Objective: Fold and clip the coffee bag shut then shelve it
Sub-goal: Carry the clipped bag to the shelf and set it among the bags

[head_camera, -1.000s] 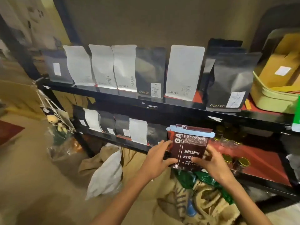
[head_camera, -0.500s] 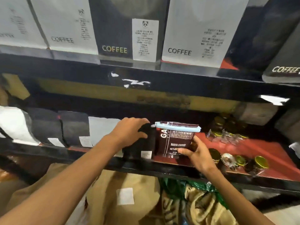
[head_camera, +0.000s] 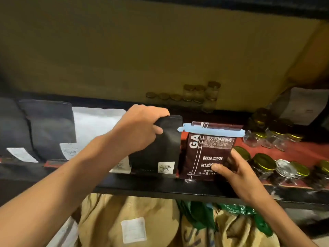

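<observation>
Fingers (head_camera: 229, 168) now steadying coffee bag (head_camera: 208, 154) upright on shelf (head_camera: 160, 188), closer view

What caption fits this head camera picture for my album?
Right hand stands the clipped brown coffee bag on the shelf; left hand grips a black bag.

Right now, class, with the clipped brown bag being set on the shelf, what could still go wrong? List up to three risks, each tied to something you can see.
1. The brown bag stands near the shelf front edge; released carelessly, it may tip off.
2. The blue clip overhangs both sides and could snag the black bag that the left hand holds.
3. The right hand, pulling back, could knock the jars just beside it.
</observation>
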